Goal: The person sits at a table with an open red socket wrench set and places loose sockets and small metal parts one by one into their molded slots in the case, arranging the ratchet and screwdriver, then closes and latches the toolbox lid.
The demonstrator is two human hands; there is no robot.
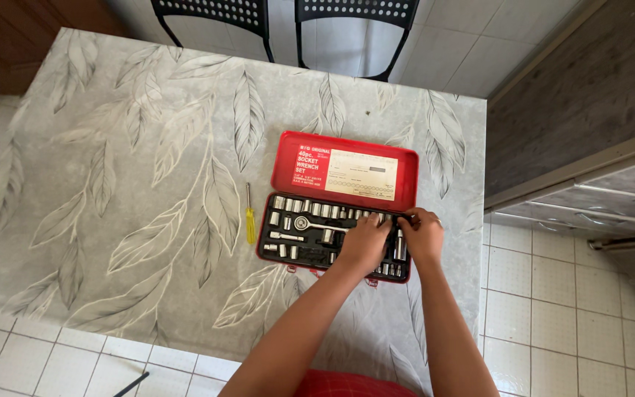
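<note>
So far, looking down from my head camera, the red metal socket case point(336, 208) lies open on the table point(112, 184), its lid tipped back on the far side with a pale paper label inside it, and the black moulded tray on the near side looks nearly full. To my judgement most of the work shows as done: rows of chrome sockets point(295, 205) sit upright in their wells along the case's far row, and the ratchet handle point(316, 225) lies flat in its long slot near the case's middle; only what lies beneath my hands is left, and I cannot see those wells. My left hand point(364, 241) rests palm-down over the right-hand middle of the case, fingers curled onto the sockets; whether it pinches one or only presses I cannot tell. My right hand point(422, 235) sits at the case's right edge, fingertips bent in toward the far right corner, and its hold is likewise hidden. Just left of the case, apart from it, lies a small screwdriver point(250, 218) with a clear yellow plastic handle and a thin steel shaft. The tabletop is a smooth grey covering printed with large pale leaves. Beyond the case, past the table's far edge, stand two black perforated chairs point(207, 11) on glossy white floor tiles.
</note>
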